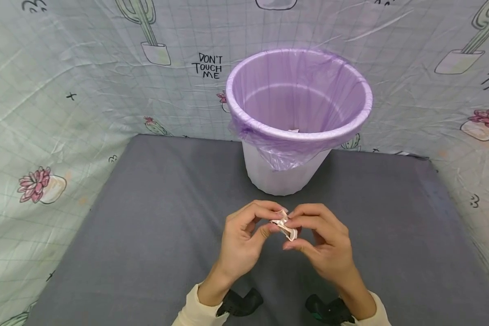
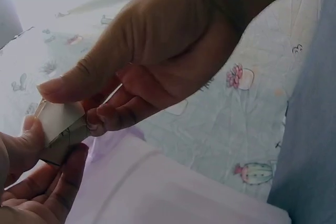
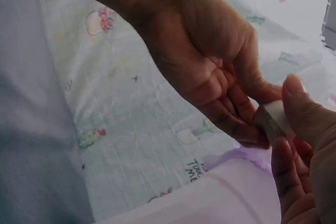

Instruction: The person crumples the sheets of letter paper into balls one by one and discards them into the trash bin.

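Observation:
Between the fingertips of both hands is a small, crumpled piece of pale paper (image 1: 286,230), folded and bent. My left hand (image 1: 241,242) pinches its left end between thumb and fingers. From the other side, my right hand (image 1: 328,242) pinches it too, thumb below and fingers above. In the left wrist view the folded paper (image 2: 60,121) shows a flat pale face and a darker side. Fingers hide much of the paper (image 3: 276,113) in the right wrist view. Both hands are raised over the grey surface, in front of the bin.
A white bin (image 1: 269,176) lined with a purple plastic bag (image 1: 285,156) stands beyond the hands. Inside it lies a small pale scrap (image 1: 294,131). Grey cloth (image 1: 146,235) covers the table, and a cactus-print sheet (image 1: 85,68) hangs around it.

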`<action>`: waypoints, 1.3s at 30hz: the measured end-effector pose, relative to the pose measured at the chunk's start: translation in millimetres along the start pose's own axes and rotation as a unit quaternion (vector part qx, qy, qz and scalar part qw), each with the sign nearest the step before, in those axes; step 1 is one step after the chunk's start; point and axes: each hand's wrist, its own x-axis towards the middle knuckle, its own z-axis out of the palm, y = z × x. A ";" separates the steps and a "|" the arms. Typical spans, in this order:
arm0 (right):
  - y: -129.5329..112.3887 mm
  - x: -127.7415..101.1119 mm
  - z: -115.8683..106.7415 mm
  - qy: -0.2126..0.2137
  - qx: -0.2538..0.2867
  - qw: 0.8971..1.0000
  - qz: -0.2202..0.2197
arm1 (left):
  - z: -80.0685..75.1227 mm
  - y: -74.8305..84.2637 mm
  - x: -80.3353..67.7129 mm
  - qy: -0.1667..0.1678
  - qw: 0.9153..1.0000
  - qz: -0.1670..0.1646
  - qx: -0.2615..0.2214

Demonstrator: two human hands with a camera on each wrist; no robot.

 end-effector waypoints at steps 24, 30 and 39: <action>10.4 -7.0 15.2 0.136 0.053 0.989 0.019 | 10.9 -5.1 7.1 0.091 0.993 0.078 0.003; 13.0 -15.5 14.4 0.143 0.067 0.983 0.090 | 13.8 -15.1 5.5 0.108 0.990 0.095 0.008; 18.3 -16.5 12.5 0.132 0.036 0.984 0.114 | 14.5 -27.1 5.4 0.126 0.989 0.082 0.005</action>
